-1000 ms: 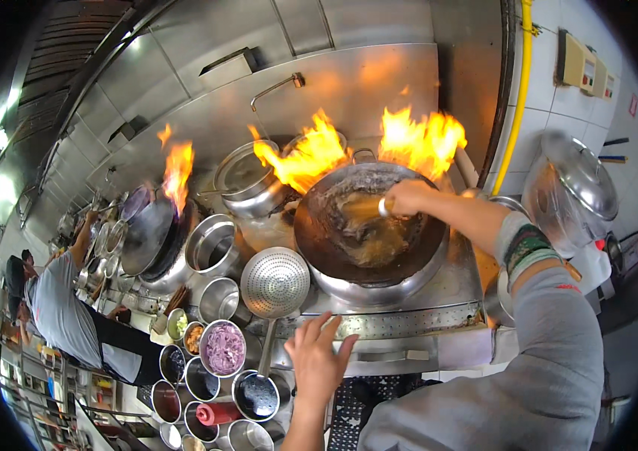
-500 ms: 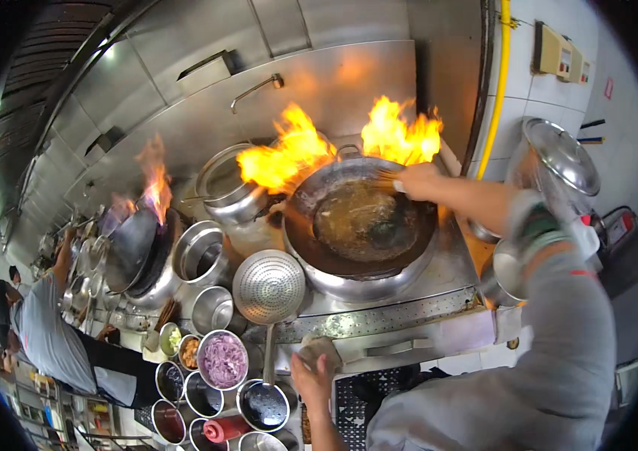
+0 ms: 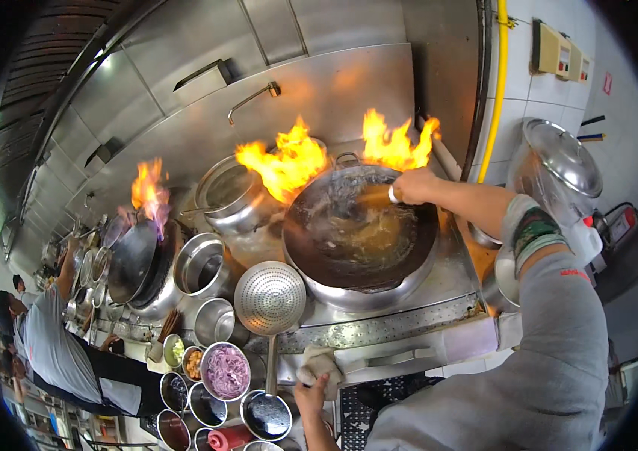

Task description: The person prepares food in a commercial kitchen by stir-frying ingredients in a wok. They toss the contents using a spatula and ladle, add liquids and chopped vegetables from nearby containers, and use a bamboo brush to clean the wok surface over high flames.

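My right hand (image 3: 415,186) is closed round the handle of a bamboo wok brush (image 3: 374,198), over the upper right part of a large dark wok (image 3: 424,233). Shallow brownish water (image 3: 371,237) lies in the wok, and the brush's bristles reach into it, partly blurred. Below the wok, at the stove's front edge, my left hand (image 3: 310,395) grips the lower part of a folded beige cloth (image 3: 320,365). A perforated metal skimmer (image 3: 270,297) lies just left of the wok, its handle pointing toward me.
Tall flames (image 3: 289,161) rise behind the wok on both sides. Metal pots (image 3: 202,263) stand to the left, above bowls of sliced purple onion (image 3: 226,372) and sauces. A co-worker (image 3: 60,349) handles another flaming wok (image 3: 133,263) at far left. A lidded pot (image 3: 559,158) stands right.
My right hand has shifted slightly left and down, sweeping the brush through the water. My left hand, open before, has closed on the cloth. The flames behind the wok are lower.
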A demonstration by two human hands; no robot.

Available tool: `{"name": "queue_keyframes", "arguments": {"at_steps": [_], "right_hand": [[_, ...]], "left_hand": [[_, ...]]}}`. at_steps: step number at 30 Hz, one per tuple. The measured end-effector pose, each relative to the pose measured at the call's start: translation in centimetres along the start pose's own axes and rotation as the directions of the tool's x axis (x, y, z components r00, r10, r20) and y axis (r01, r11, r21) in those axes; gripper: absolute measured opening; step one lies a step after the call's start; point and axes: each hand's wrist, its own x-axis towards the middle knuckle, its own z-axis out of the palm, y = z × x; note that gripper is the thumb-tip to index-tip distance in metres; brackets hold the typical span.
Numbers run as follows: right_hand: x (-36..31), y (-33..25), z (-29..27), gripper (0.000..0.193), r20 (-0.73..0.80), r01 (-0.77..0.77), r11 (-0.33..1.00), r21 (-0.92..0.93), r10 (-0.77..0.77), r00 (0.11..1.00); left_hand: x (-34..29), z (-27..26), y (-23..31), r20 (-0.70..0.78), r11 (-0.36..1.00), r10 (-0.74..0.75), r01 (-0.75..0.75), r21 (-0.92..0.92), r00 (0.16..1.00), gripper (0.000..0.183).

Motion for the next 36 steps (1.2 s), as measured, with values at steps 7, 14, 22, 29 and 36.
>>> {"name": "queue_keyframes", "arguments": {"at_steps": [7, 14, 22, 29, 36], "right_hand": [[-6.4, -15.2, -9.0, 0.032, -0.126, 0.16, 0.65, 0.743, -0.098, 0.987], [-13.4, -3.6, -10.5, 0.024, 0.171, 0.169, 0.978, 0.124, -0.189, 0.967], [-9.7, -8.2, -11.5, 0.02, 0.061, 0.163, 0.986, 0.044, -0.166, 0.984], [-4.9, -9.8, -7.4, 0.018, -0.019, 0.036, 0.988, 0.148, -0.034, 0.999], [-2.1, -11.0, -7.0, 0.026, -0.111, 0.029, 0.961, 0.275, 0.001, 0.994]], "left_hand": [[-3.1, -0.8, 3.0, 0.294, 0.069, -0.049, 0.297, -0.952, 0.955, 0.051], [-4.8, 1.3, 8.6, 0.259, 0.014, -0.041, 0.259, -0.966, 0.965, 0.058], [2.0, 6.1, 13.4, 0.46, 0.204, -0.02, 0.454, -0.867, 0.888, 0.055], [5.6, 10.0, 18.4, 0.6, 0.341, 0.081, 0.544, -0.767, 0.796, 0.062], [5.7, 10.3, 19.5, 0.639, 0.383, 0.05, 0.577, -0.722, 0.767, 0.021]]}}
